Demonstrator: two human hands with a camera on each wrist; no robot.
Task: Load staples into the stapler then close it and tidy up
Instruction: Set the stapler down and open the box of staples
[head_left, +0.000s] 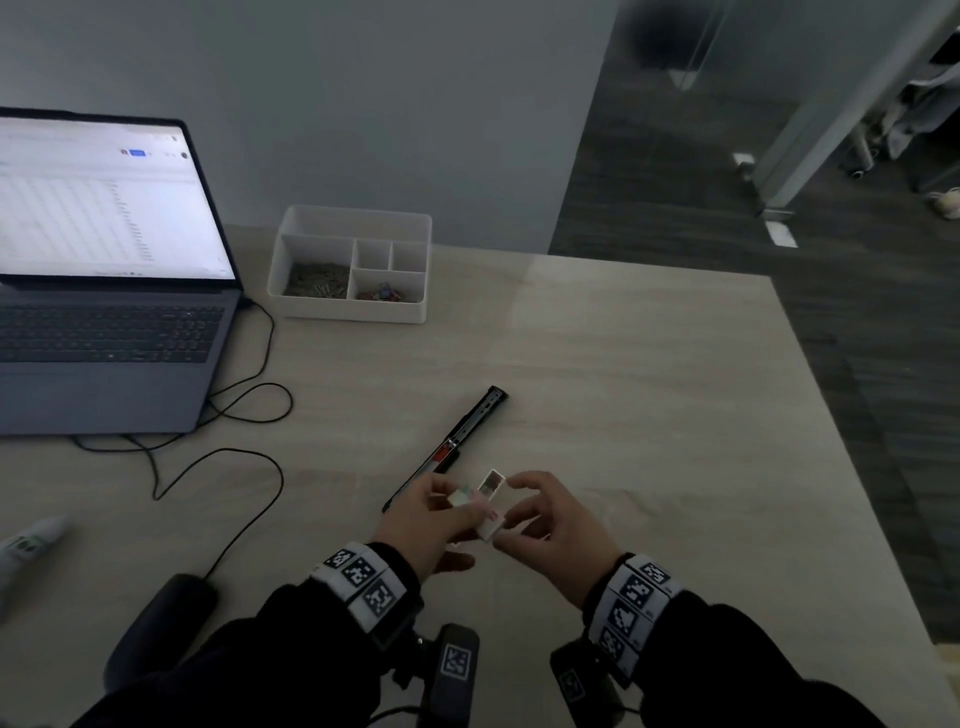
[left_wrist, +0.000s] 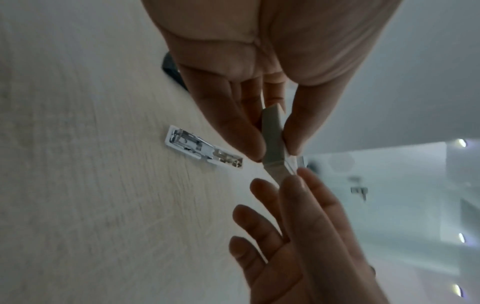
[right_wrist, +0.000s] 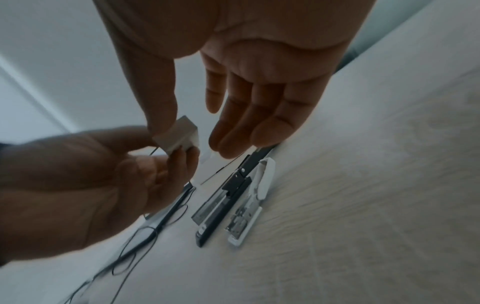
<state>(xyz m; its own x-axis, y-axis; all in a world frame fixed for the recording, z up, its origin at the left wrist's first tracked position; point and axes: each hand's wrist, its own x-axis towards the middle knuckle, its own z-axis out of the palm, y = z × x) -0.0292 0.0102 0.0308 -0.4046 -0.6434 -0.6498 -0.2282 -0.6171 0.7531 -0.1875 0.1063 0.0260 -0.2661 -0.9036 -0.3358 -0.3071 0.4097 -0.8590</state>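
The black stapler (head_left: 451, 447) lies opened out flat on the wooden table (head_left: 649, 415), just beyond my hands. In the right wrist view its black magazine (right_wrist: 228, 197) and its white base (right_wrist: 259, 189) lie side by side. Both hands hold a small white staple box (head_left: 491, 506) above the table. My left hand (head_left: 462, 499) pinches the box's grey sleeve (left_wrist: 271, 131) between thumb and fingers. My right hand (head_left: 519, 512) grips the inner tray end (left_wrist: 288, 170), its thumb lying on the box (right_wrist: 179, 133). I cannot see staples inside.
An open laptop (head_left: 104, 260) stands at the left, its black cable (head_left: 249, 405) looping across the table. A white compartment organiser (head_left: 353, 312) with clips sits at the back. A white bottle (head_left: 31, 540) lies at the left edge. The table's right edge (head_left: 852, 457) drops to dark floor.
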